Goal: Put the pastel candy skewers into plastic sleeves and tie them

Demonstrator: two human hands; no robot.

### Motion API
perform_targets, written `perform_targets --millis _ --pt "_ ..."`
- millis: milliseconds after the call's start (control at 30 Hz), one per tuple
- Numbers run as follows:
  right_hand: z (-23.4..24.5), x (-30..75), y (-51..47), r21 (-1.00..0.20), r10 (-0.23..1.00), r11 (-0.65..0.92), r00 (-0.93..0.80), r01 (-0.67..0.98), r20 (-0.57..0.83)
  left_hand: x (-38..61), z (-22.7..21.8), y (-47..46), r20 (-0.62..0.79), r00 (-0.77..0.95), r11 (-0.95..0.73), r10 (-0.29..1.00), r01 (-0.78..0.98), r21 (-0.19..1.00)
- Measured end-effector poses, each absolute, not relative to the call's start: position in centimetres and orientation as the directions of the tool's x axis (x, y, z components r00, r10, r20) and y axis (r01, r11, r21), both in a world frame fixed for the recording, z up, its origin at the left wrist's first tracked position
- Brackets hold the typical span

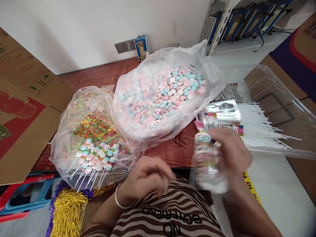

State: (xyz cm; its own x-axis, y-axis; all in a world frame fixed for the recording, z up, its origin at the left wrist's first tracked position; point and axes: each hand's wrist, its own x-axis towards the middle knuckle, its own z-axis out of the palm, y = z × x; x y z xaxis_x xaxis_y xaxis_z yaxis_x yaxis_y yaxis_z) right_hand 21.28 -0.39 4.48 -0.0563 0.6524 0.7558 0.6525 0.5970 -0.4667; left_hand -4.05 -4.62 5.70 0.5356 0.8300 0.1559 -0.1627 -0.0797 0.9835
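My right hand (230, 151) is closed around a small clear wrapper (207, 164) with pastel candy in it, blurred by motion, just off the table's front edge. My left hand (148, 176) hovers near my chest with its fingers loosely curled and nothing visible in them; it wears a silver bracelet. A big clear bag of pink, blue and white candies (163, 95) sits in the middle of the wooden table (98, 74). Left of it lies a bag of small coloured ring candies (95, 126), with several finished candy sticks (96, 158) resting on it.
A clear tray (283, 98) at the right holds white sticks (261, 128) and printed wrappers (223, 113). Cardboard boxes stand at the left (22, 105) and far right. Yellow beaded strands (66, 210) lie at lower left. A wall socket with a blue plug (141, 46) is behind.
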Motion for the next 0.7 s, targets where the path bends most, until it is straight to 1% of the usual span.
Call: perform_targets --millis 33,67,100,133,167,200,233,267,300,333,367,400,433,467,500,533,567,600,633,667,700 --pt "5.1 21.5 -0.3 -0.263 0.514 0.642 -0.15 0.72 0.844 -4.2 6.4 -4.8 0.074 0.796 0.13 0.601 -0.188 0.974" --pt "5.7 21.6 -0.2 -0.072 0.379 0.667 -0.255 0.741 0.89 -4.1 6.9 -4.8 0.045 0.942 0.277 0.333 -0.143 0.95" --pt "6.4 21.5 -0.1 0.084 0.267 0.684 -0.357 0.725 0.895 -3.9 7.2 -4.7 0.027 0.99 0.376 0.14 -0.079 0.923" --pt "7.0 21.4 0.0 0.2 0.193 0.704 -0.454 0.682 0.87 -3.4 7.3 -4.6 0.002 0.999 0.441 0.046 -0.022 0.897" --pt "7.6 21.1 0.0 0.274 0.14 0.721 -0.521 0.636 0.842 -2.9 7.2 -4.5 -0.048 0.996 0.492 0.068 0.009 0.87" --pt "8.2 20.9 -0.1 0.318 0.105 0.736 -0.565 0.597 0.818 -2.3 7.0 -4.4 -0.114 0.978 0.535 0.175 0.003 0.845" --pt "8.7 20.6 -0.4 0.336 0.085 0.753 -0.591 0.565 0.802 -1.8 6.7 -4.3 -0.178 0.93 0.556 0.322 -0.034 0.83" --pt "8.9 20.3 -0.7 0.333 0.074 0.777 -0.603 0.535 0.794 -1.4 6.3 -4.1 -0.225 0.844 0.549 0.487 -0.095 0.83" --pt "9.0 20.0 -1.1 0.307 0.074 0.809 -0.606 0.501 0.792 -1.2 5.9 -4.0 -0.243 0.732 0.508 0.636 -0.16 0.847" --pt "8.8 19.7 -1.6 0.253 0.091 0.848 -0.599 0.465 0.795 -1.2 5.5 -3.7 -0.229 0.615 0.435 0.754 -0.206 0.877" --pt "8.4 19.3 -2.1 0.161 0.137 0.89 -0.588 0.426 0.797 -1.4 5.3 -3.4 -0.182 0.506 0.333 0.843 -0.227 0.915" --pt "7.7 18.8 -2.4 0.029 0.212 0.925 -0.575 0.38 0.79 -1.7 5.2 -3.1 -0.106 0.413 0.208 0.905 -0.211 0.955" --pt "6.9 18.4 -2.6 -0.14 0.314 0.934 -0.565 0.329 0.763 -2.1 5.1 -2.8 -0.008 0.349 0.064 0.937 -0.151 0.987" --pt "6.0 18.0 -2.6 -0.332 0.436 0.9 -0.562 0.282 0.703 -2.4 5.2 -2.4 0.115 0.33 -0.102 0.937 -0.055 0.993" --pt "5.2 17.6 -2.5 -0.516 0.551 0.823 -0.56 0.239 0.619 -2.6 5.2 -2.2 0.246 0.348 -0.284 0.905 0.062 0.957" --pt "4.5 17.3 -2.1 -0.667 0.648 0.716 -0.551 0.205 0.526 -2.6 5.1 -2.0 0.363 0.389 -0.458 0.847 0.186 0.869" --pt "4.0 17.2 -1.6 -0.777 0.725 0.603 -0.53 0.18 0.439 -2.4 5.0 -1.8 0.449 0.444 -0.601 0.775 0.3 0.741" --pt "3.8 17.3 -1.1 -0.85 0.788 0.502 -0.491 0.163 0.371 -2.1 4.6 -1.8 0.506 0.494 -0.7 0.708 0.392 0.597" --pt "3.8 17.4 -0.7 -0.896 0.842 0.417 -0.436 0.153 0.318 -1.6 4.1 -1.8 0.546 0.519 -0.754 0.657 0.466 0.464" --pt "4.1 17.7 -0.3 -0.923 0.882 0.356 -0.378 0.145 0.281 -1.1 3.4 -1.9 0.579 0.511 -0.763 0.636 0.531 0.37" --pt "4.5 18.0 0.0 -0.939 0.903 0.317 -0.345 0.137 0.255 -0.6 2.6 -1.9 0.621 0.465 -0.745 0.631 0.586 0.317"
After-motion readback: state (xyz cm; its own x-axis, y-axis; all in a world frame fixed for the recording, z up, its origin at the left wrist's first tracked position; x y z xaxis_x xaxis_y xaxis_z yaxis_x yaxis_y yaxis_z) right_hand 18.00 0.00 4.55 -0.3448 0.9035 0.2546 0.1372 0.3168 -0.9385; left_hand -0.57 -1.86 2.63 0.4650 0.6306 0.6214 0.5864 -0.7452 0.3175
